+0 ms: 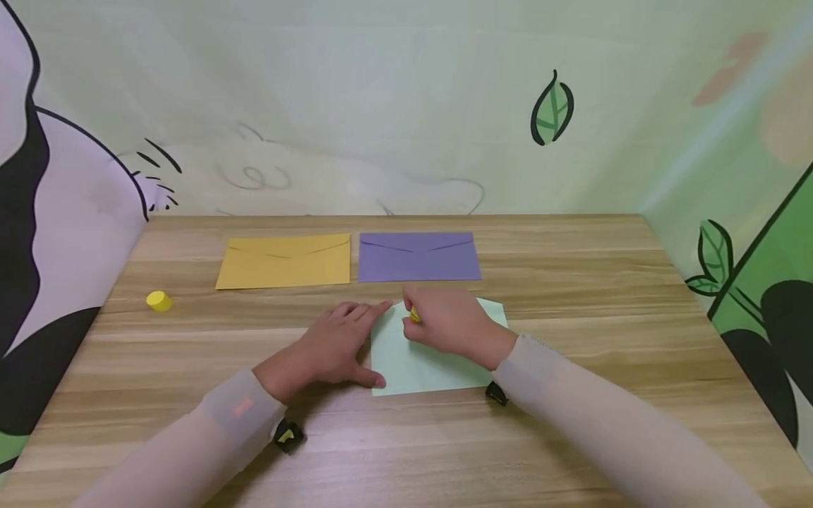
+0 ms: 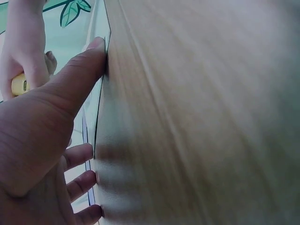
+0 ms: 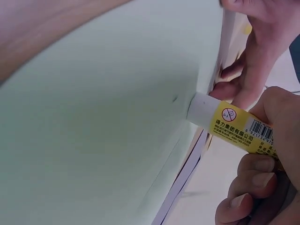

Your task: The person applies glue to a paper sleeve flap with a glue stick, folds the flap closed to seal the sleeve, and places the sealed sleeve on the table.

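Note:
A pale green envelope (image 1: pixel 406 374) lies on the table in front of me. My right hand (image 1: pixel 447 321) grips a yellow-labelled glue stick (image 3: pixel 236 123), its white end against the envelope's pale surface in the right wrist view. In the head view most of the stick is hidden by that hand. My left hand (image 1: pixel 333 346) rests at the envelope's left side with spread fingers; its thumb (image 2: pixel 89 58) touches the near corner and the index fingertip the far one. A yellow cap (image 1: pixel 159 300) stands apart at the table's left.
Behind the green envelope, a yellow envelope (image 1: pixel 286 264) and a purple envelope (image 1: pixel 419 258) lie side by side, flaps up. The wooden table (image 1: pixel 591 296) meets a printed backdrop (image 1: pixel 381 106) at its far edge.

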Motion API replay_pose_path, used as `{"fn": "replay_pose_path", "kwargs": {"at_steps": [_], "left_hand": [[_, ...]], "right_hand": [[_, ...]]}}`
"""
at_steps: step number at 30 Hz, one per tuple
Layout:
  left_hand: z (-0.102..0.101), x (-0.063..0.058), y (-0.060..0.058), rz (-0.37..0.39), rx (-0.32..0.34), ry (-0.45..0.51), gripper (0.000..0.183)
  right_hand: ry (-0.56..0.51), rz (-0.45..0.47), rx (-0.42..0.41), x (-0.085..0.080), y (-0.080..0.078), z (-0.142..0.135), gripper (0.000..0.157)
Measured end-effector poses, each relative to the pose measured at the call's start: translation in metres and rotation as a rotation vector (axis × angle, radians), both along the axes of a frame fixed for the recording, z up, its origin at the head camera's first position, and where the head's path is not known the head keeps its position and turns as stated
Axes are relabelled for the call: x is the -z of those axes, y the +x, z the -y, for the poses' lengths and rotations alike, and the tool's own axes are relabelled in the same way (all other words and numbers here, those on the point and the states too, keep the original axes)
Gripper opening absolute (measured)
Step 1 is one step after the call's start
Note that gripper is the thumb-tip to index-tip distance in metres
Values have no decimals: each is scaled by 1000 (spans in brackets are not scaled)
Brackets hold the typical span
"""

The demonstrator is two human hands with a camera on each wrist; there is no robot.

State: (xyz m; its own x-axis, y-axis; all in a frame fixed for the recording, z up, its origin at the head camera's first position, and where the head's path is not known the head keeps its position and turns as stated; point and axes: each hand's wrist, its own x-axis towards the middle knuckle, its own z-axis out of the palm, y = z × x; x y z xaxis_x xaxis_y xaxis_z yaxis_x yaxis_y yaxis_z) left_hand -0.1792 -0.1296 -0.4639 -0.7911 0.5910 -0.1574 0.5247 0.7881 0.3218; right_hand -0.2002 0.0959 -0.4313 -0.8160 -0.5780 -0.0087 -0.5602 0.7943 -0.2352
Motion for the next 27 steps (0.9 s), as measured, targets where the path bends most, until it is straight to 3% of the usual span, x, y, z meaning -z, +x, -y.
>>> {"fn": "replay_pose_path", "kwargs": {"at_steps": [27], "left_hand": [[0,1,0,-9,9,-15,123]], "right_hand": [[-31,32,175,-1,6,-89,16]]}}
